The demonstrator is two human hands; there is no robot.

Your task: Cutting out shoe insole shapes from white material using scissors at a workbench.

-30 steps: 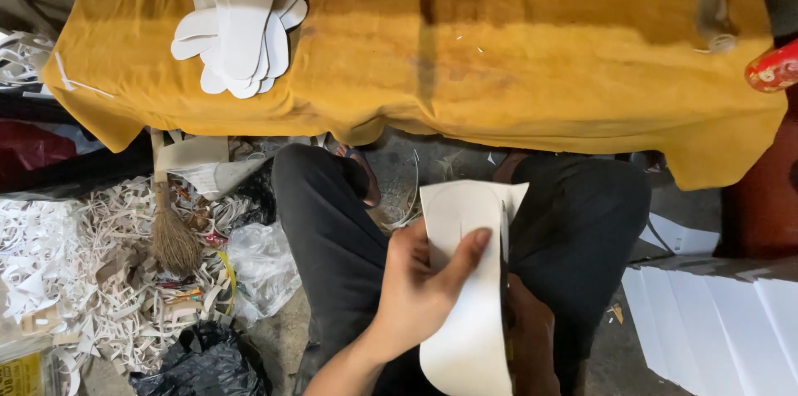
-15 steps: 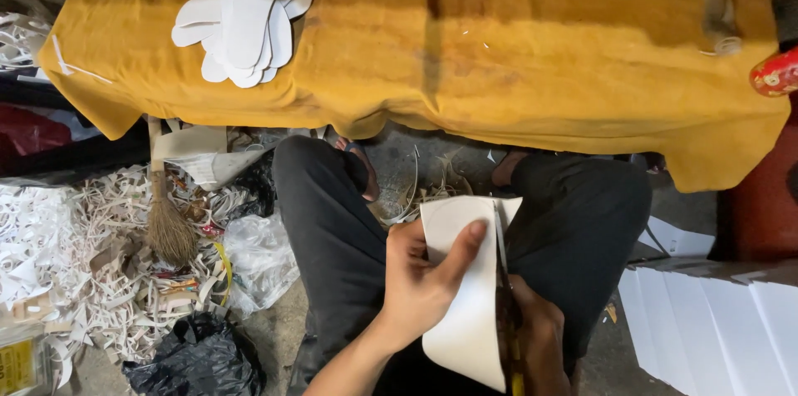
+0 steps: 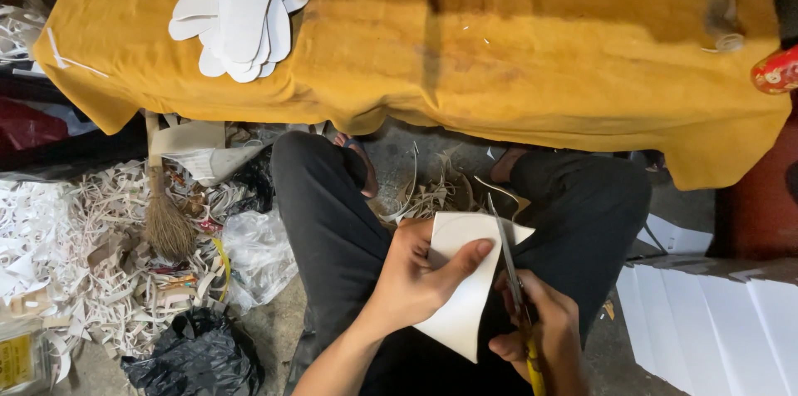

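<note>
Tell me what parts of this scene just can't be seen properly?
- Scissors: in the head view, handles hidden inside the right hand, lowest part cut off by the bottom edge.
- White sheet: partly covered by the left hand.
- Red object: cut off by the right edge.

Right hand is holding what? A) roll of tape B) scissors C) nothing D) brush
B: the right hand grips yellow-handled scissors, blades running up along the white sheet that the left hand holds over the lap.
</note>
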